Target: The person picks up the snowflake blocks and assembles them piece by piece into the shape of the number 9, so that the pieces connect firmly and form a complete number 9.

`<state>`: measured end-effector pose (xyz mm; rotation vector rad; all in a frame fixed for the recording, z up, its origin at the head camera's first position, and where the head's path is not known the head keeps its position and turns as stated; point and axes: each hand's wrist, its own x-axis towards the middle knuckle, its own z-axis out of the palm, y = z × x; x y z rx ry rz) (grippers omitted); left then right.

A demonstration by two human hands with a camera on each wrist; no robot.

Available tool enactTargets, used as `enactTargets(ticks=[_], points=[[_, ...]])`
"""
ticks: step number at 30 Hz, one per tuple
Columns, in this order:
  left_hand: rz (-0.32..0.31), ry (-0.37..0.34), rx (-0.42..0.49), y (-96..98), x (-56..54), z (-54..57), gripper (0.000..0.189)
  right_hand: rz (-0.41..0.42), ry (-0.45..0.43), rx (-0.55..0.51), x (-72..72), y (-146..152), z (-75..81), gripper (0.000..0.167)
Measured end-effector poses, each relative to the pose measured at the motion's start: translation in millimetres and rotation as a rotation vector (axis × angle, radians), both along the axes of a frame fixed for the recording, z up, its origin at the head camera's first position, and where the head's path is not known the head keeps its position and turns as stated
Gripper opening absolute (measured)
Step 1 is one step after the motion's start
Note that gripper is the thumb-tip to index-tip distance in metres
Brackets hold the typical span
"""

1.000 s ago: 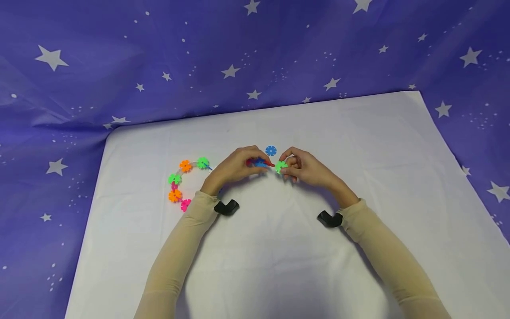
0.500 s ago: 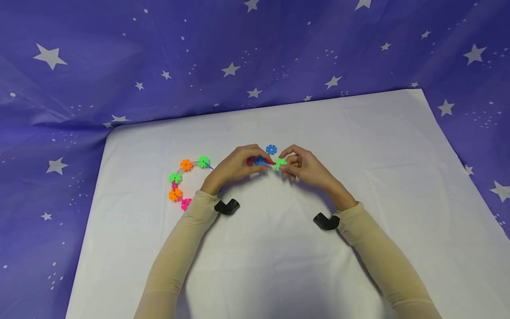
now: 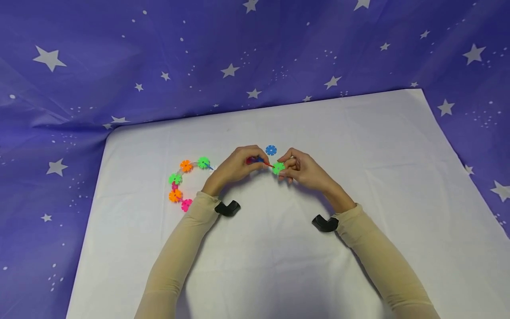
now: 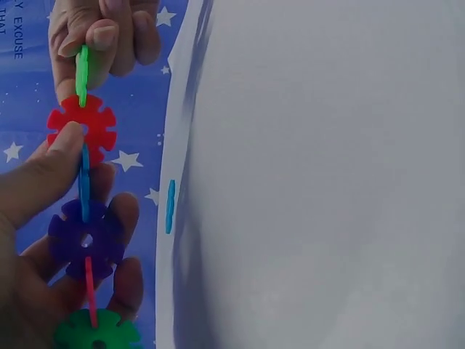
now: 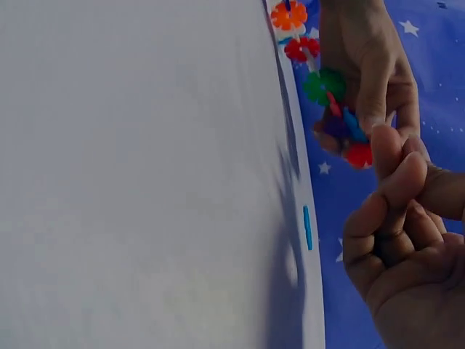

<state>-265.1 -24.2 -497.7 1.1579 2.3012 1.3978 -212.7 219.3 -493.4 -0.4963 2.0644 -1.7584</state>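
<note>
My left hand (image 3: 239, 165) pinches a red snowflake disc (image 4: 98, 123) between thumb and fingers, at the end of a chain of notched plastic discs. Behind it in the chain come a light blue disc (image 4: 85, 182), a dark blue disc (image 4: 86, 251) and a green disc (image 4: 98, 331), the latter joined by a pink one. Opposite, my right hand (image 3: 306, 170) pinches a bright green snowflake disc (image 3: 278, 168). In the left wrist view its edge meets the red disc's rim. My own fingers hide that green disc in the right wrist view.
A loose blue disc (image 3: 271, 150) lies on the white cloth (image 3: 279, 248) just beyond both hands. To the left, the chain curves through orange (image 3: 186, 166), green (image 3: 175, 178) and pink (image 3: 186, 204) discs, partly behind my left forearm. A starry purple drape hangs behind the table.
My right hand has shifted slightly left with the green disc, bringing it closer to my left fingers. The red disc now appears more edge-on. The loose blue disc stays put.
</note>
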Motion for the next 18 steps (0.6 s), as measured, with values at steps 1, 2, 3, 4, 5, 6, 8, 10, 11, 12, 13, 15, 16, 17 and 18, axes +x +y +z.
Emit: enactTargets(ticks=[1, 2, 3, 4, 5, 6, 8, 10, 11, 12, 13, 15, 16, 17, 18], points=[[-0.001, -0.004, 0.006, 0.1, 0.2, 0.0, 0.007, -0.002, 0.006, 0.001, 0.2, -1, -0.6, 0.028], [-0.002, -0.011, 0.009, 0.0, 0.8, 0.5, 0.007, -0.006, 0.013, 0.002, 0.3, -2, -1.6, 0.026], [-0.001, -0.018, 0.012, -0.1, 1.0, 0.5, 0.006, -0.01, 0.014, 0.002, 0.5, -4, -2.8, 0.025], [0.002, -0.024, 0.015, -0.5, 1.4, 1.0, 0.006, -0.013, 0.016, 0.006, 0.8, -6, -3.4, 0.024], [0.002, -0.032, 0.016, -0.9, 1.7, 1.4, 0.005, -0.016, 0.014, 0.009, 1.1, -7, -4.2, 0.023], [0.001, -0.042, 0.017, -1.2, 1.9, 1.6, 0.005, -0.022, 0.011, 0.015, 1.4, -8, -4.9, 0.022], [0.001, -0.059, 0.013, -1.9, 2.3, 2.5, 0.004, -0.031, 0.002, 0.021, 2.1, -10, -5.3, 0.022], [0.001, -0.071, -0.002, -2.1, 1.8, 2.9, 0.004, -0.028, -0.005, 0.03, 2.0, -10, -4.5, 0.024], [0.0, -0.072, -0.014, -2.4, 1.7, 3.6, 0.005, -0.023, -0.005, 0.041, 1.5, -8, -3.6, 0.025], [0.004, -0.068, -0.03, -2.7, 1.3, 4.1, 0.005, -0.016, 0.004, 0.061, 0.3, -6, -2.0, 0.028], [0.01, -0.062, -0.047, -3.2, 1.1, 4.9, 0.006, -0.008, 0.019, 0.082, -1.4, -4, 0.2, 0.031], [0.021, -0.044, -0.087, -4.2, 0.3, 6.3, 0.007, 0.0, 0.09, 0.178, -7.5, 3, 4.6, 0.036], [0.026, -0.033, -0.107, -4.9, -0.1, 7.0, 0.008, 0.0, 0.137, 0.243, -11.6, 6, 7.5, 0.038], [0.032, -0.024, -0.127, -5.4, -0.2, 7.8, 0.008, -0.001, 0.186, 0.316, -16.2, 10, 10.7, 0.038], [0.035, -0.019, -0.146, -5.8, -0.2, 8.3, 0.008, -0.004, 0.235, 0.395, -21.2, 13, 13.7, 0.038]])
